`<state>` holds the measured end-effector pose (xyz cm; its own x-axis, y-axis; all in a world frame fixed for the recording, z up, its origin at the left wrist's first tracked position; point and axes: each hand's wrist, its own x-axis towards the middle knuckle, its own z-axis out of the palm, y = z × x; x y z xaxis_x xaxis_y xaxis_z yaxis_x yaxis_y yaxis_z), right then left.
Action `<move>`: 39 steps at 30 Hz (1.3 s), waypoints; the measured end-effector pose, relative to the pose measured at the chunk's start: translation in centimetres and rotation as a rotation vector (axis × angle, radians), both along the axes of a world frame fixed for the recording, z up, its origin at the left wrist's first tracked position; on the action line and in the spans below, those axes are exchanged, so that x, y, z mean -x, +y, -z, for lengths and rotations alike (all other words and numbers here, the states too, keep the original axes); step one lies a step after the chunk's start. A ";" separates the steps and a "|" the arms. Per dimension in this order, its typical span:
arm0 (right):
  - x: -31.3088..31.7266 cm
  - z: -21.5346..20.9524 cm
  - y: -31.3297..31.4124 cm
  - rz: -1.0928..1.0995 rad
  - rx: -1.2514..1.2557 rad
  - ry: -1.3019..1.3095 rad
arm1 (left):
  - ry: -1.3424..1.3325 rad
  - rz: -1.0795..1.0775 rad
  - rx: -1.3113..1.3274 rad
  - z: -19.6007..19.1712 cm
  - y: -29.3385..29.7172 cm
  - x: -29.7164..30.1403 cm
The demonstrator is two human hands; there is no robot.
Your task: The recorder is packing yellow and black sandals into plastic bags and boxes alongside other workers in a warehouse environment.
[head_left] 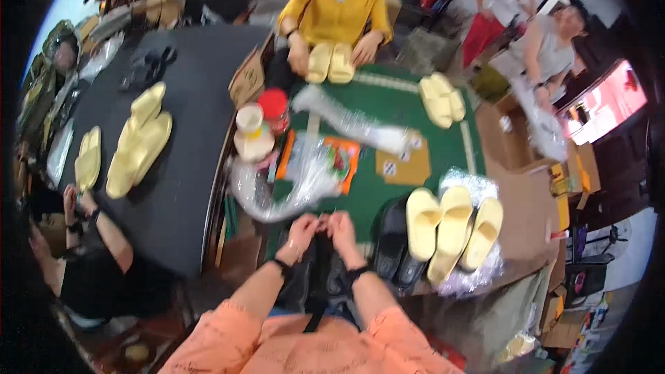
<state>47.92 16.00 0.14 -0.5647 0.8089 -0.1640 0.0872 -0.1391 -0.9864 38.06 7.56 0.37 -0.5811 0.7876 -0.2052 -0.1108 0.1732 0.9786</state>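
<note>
My left hand (300, 237) and my right hand (342, 234) meet near the front edge of the green table (367, 121). Their fingers are closed and pressed together at the tips. Whatever sits between them is too small and blurred to make out. Just below, between my wrists, lies a pair of black slippers (335, 274), partly hidden by my arms. Beyond my fingers, a clear plastic bag (267, 201) curls across the table beside an orange-edged packet (350, 183). To the right, several pale yellow slippers (454, 225) lie next to black slippers (392, 235).
Across the table a person in yellow (336, 7) handles yellow slippers (331, 64). More yellow slippers (442, 100) lie far right, near an open carton (516, 131). A red-lidded jar (274, 107) stands left. On the dark table (187, 97) another person's hands (77, 199) touch a slipper.
</note>
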 end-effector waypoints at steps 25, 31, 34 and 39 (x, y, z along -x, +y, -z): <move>0.0 -0.6 -0.7 -0.095 0.053 -0.071 | -0.337 -0.088 0.060 -1.1 -0.6 0.4; 0.4 -0.4 -0.1 -0.091 0.071 -0.068 | -0.309 -0.093 0.073 -1.5 -0.1 0.6; 0.3 -1.3 0.5 -0.051 0.025 -0.035 | -0.256 -0.079 0.049 -1.6 0.8 0.4; 0.3 -2.1 -0.6 -0.037 -0.057 -0.118 | -0.128 -0.066 0.076 -0.2 -0.3 0.3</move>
<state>47.63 15.42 2.24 -0.5740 0.7977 -0.1848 0.2068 -0.0772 -0.9753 37.73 7.27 0.53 -0.5962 0.7281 -0.3382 -0.2474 0.2341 0.9402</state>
